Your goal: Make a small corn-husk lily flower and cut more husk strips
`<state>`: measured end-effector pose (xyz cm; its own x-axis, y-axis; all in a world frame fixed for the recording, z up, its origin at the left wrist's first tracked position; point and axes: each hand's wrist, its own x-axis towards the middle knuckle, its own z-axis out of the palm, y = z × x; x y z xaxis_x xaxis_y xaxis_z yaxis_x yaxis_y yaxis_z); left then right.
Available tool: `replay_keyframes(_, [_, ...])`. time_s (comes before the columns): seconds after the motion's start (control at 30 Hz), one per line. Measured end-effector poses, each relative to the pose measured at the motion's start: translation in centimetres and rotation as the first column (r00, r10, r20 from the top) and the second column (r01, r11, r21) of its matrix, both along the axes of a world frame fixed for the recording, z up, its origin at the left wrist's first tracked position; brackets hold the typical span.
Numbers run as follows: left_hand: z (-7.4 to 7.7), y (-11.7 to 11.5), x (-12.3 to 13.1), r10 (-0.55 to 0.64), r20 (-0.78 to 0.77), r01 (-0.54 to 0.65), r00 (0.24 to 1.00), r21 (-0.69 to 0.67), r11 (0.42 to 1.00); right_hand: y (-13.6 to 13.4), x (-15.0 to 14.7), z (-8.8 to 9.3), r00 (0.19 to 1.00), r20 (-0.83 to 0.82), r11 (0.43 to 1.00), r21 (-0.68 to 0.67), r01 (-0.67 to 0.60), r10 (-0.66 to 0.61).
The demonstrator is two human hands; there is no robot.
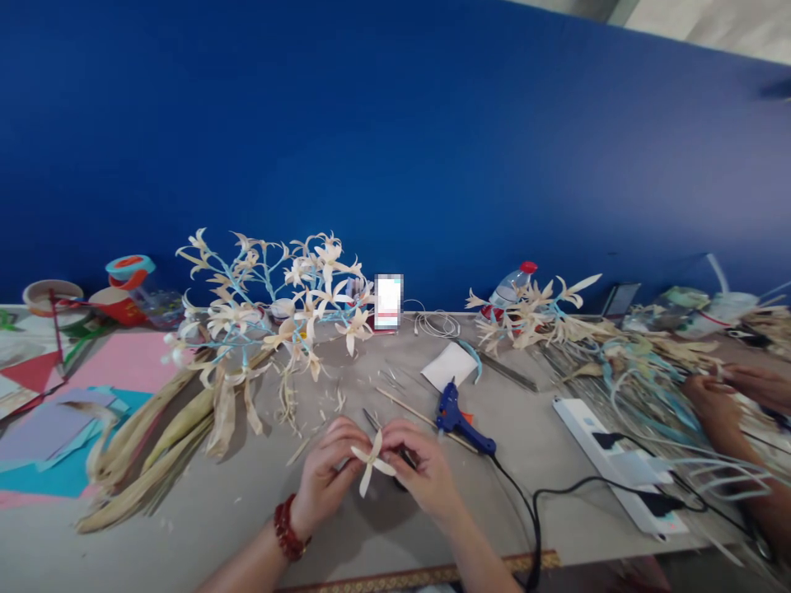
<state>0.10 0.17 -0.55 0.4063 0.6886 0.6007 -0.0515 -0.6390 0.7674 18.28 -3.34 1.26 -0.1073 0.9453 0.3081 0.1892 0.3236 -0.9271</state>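
My left hand (326, 478) and my right hand (418, 471) meet over the grey table (259, 511), both pinched on a small cream husk flower (372, 461) with several narrow petals. A red bead bracelet (287, 531) circles my left wrist. Dark scissors (378, 424) lie just behind my fingers, partly hidden. A blue glue gun (456, 417) rests on the table right of my right hand, its black cord (525, 511) running to the front edge.
Branches of finished husk flowers (278, 301) stand at the back left, with dried husks (154, 436) and coloured paper (67, 412) beside them. A white power strip (609, 461) lies at right. Another person's hands (723, 395) work among husk strips at far right.
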Motion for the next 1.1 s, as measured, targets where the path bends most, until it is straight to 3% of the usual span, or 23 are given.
replay_keyframes(0.43, [-0.7, 0.1, 0.1, 0.059, 0.036, -0.052, 0.998, -0.16, 0.986, -0.2, -0.8, -0.3, 0.998, -0.063, 0.999, -0.04, -0.016, 0.014])
replay_keyframes(0.63, [-0.7, -0.1, 0.2, 0.06, 0.083, -0.042, 0.995, -0.2, 0.979, 0.2, -0.8, -0.3, 0.994, -0.031, 0.993, -0.063, 0.102, -0.104])
replay_keyframes(0.73, [-1.2, -0.1, 0.3, 0.068, 0.135, -0.023, 0.988, -0.308, 0.951, 0.3, -0.8, -0.5, 0.971, -0.209, 0.988, -0.126, 0.089, -0.114])
replay_keyframes(0.87, [-2.1, 0.2, 0.4, 0.199, 0.232, -0.037, 0.952, -0.558, 0.829, 0.5, -1.2, -0.7, 0.803, -0.574, 0.967, -0.255, 0.009, -0.159])
replay_keyframes(0.97, [-2.2, 0.4, 0.4, 0.222, 0.242, -0.038, 0.945, -0.591, 0.805, 0.5, -1.8, -0.6, 0.765, -0.622, 0.953, -0.3, -0.036, -0.166])
replay_keyframes(1.1, [-1.5, 0.2, 0.4, 0.19, 0.255, -0.03, 0.948, -0.524, 0.851, 0.3, -2.5, -0.5, 0.827, -0.548, 0.951, -0.304, -0.057, -0.126])
